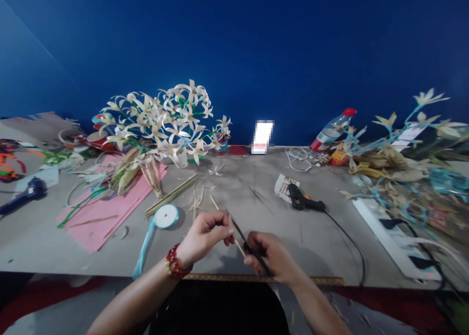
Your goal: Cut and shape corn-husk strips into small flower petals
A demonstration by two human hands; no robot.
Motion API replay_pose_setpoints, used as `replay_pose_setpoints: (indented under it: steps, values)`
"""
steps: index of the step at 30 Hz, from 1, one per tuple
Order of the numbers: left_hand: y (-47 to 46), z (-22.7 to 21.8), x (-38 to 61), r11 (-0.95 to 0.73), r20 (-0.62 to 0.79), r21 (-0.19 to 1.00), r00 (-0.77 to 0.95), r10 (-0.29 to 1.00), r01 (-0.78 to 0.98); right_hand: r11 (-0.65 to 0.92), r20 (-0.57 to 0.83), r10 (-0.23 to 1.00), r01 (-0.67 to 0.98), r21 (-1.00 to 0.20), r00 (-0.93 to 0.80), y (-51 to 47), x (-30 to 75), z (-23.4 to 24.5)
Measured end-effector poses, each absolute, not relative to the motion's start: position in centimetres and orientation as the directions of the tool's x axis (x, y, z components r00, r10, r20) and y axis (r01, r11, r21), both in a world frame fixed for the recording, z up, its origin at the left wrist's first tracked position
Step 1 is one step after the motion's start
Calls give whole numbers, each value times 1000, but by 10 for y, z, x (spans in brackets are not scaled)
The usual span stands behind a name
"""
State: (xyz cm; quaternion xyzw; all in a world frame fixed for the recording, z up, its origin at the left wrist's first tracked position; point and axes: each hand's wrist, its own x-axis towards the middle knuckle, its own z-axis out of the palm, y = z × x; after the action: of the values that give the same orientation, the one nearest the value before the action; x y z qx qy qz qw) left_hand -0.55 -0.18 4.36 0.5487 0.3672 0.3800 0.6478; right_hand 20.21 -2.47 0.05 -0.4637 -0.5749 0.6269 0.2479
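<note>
Head view: a person's two bare hands at work over a grey table [36,247], before a blue wall.
Far left: a blue glue gun [22,194] lies on the table, well apart from the hands.
Pink paper [110,213]: flat on the table, with husk strips and green stems across its upper part.
Flowers [164,120]: a big bunch of pale husk blooms on green stems, at the back of the table above the paper.
Ribbon [165,216]: a white roll with a light blue tail running down to the table edge, just beside the left hand.
Left hand [205,235]: fingers pinched shut on the stick; a red bead bracelet [175,264] sits on the wrist.
Stick [216,205]: thin and pale, slanting from upper left to lower right between the two hands, held above the near edge of the table.
Scissors [238,230]: black, blades pointing up and left along the stick; whether the blades are apart I cannot tell.
Right hand [273,257]: fingers closed around the scissors' handles, close beside the left hand.
Phone [262,136]: upright at the wall, behind the hands.
Black glue gun [304,201]: lying on the table to the right, its cord trailing toward the edge.
Bottle [333,129]: red-capped, leaning at the back.
Power strip [395,242]: white, with plugs in it, at the right edge.
Far right: husk blooms on blue stems [414,125] over a heap of scraps.
</note>
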Motion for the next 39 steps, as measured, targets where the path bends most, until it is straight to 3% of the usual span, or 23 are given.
replay_pose_setpoints:
  steps: [4, 7, 11, 14, 17, 25, 28, 30, 34, 39]
  values:
    - [-2, 47, -6, 120, -65, 988, 447, 892, -97, -205, -310, 853, 277, -939, -419, -20, 204, -1]
    - [-2, 50, -6, 143, -79, 983, 442, 893, -114, -69, -247, 914, 477, -876, -321, -10, 211, -2]
    - [-2, 46, -6, 163, -85, 976, 437, 896, -144, 150, -122, 964, 864, -481, -235, 6, 220, -1]
    - [-2, 39, -7, 175, -90, 972, 440, 893, -155, 214, -111, 964, 953, -214, -241, 13, 215, 1]
    - [-3, 35, -8, 190, -102, 969, 442, 891, -160, 192, -152, 967, 975, -108, -207, 17, 207, 1]
    - [-4, 34, -8, 200, -109, 967, 457, 883, -157, 180, -264, 914, 889, -421, -310, 35, 225, -3]
    - [-3, 33, -8, 249, -122, 947, 492, 862, -203, 239, -84, 888, 610, -755, -452, 31, 224, 12]
    - [-3, 32, -7, 320, -154, 916, 526, 836, -241, 344, 123, 844, 352, -871, -522, 25, 216, 26]
    - [-1, 27, -7, 487, -253, 838, 615, 747, -246, 481, 313, 702, 102, -871, -639, 20, 198, 49]
    - [1, 24, -14, 576, -286, 791, 707, 646, -207, 458, 271, 686, 111, -882, -675, 24, 191, 51]
